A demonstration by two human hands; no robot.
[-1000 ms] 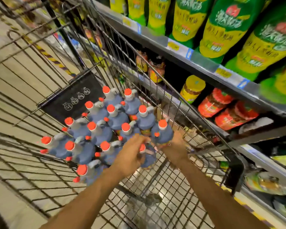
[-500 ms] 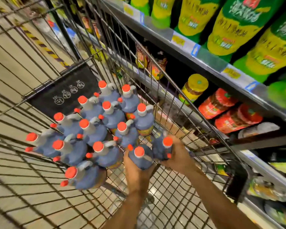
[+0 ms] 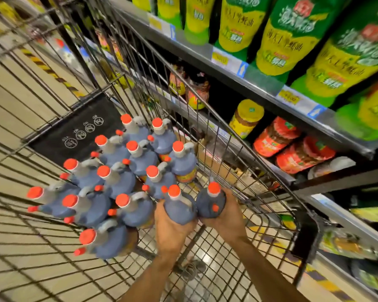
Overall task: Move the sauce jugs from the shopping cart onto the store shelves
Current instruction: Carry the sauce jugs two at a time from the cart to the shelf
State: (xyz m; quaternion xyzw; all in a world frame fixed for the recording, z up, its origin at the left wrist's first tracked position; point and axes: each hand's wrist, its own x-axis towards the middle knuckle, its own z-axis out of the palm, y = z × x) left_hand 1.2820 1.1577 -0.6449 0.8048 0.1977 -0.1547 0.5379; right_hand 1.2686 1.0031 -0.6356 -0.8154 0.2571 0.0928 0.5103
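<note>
Inside the wire shopping cart point(image 3: 258, 171) stand several dark sauce jugs point(image 3: 118, 177) with orange caps and grey handles. My left hand point(image 3: 169, 227) grips one jug point(image 3: 179, 205) from below, and my right hand point(image 3: 227, 216) grips another jug point(image 3: 211, 202) beside it. Both held jugs sit close together at the near right end of the cluster, lifted a little toward me. The store shelves point(image 3: 260, 88) run along the cart's right side.
Green and yellow refill pouches point(image 3: 292, 38) fill the upper shelf. Below it lie red-lidded jars point(image 3: 277, 136) and a yellow-lidded jar point(image 3: 246, 118). A black child-seat flap point(image 3: 79, 131) closes the cart's far end. Tiled floor shows through the wire mesh.
Both hands closed round two jugs at the near end of the cluster and drew them up and toward me, apart from the other jugs.
</note>
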